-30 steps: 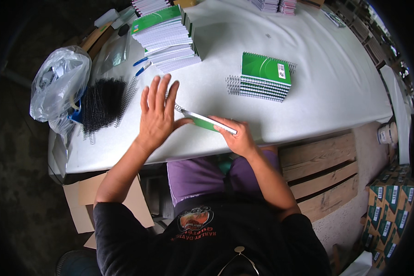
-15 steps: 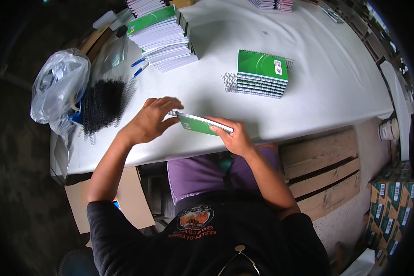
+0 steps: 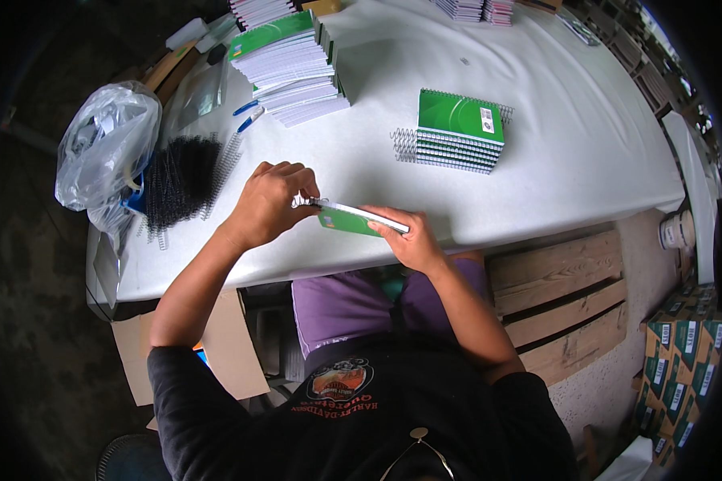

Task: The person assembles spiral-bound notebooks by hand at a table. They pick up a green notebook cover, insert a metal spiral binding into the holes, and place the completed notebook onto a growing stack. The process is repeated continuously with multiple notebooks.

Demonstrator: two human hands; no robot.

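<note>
My right hand [image 3: 415, 243] grips one end of a green-covered notebook [image 3: 349, 222], tilted so its white page edge faces up, just above the table's near edge. At the notebook's left end, my left hand [image 3: 266, 202] pinches a thin wire spiral [image 3: 300, 200] between thumb and fingers. How far the spiral runs into the notebook is hard to see. Beyond my right hand stands a pile of green spiral notebooks [image 3: 460, 116], with coils sticking out at both sides. Left of my left hand lies a heap of dark spiral coils [image 3: 183, 178].
A tall stack of green-covered page blocks [image 3: 290, 80] stands at the back left, two blue-and-white pens [image 3: 250, 120] beside it. A clear plastic bag [image 3: 108, 132] hangs at the table's left edge. A wooden slatted pallet [image 3: 560, 272] and stacked boxes [image 3: 680, 361] are at the right.
My left hand has closed its fingers on the spiral at the notebook's left end and turned slightly. My right hand keeps its hold on the notebook, nearly still.
</note>
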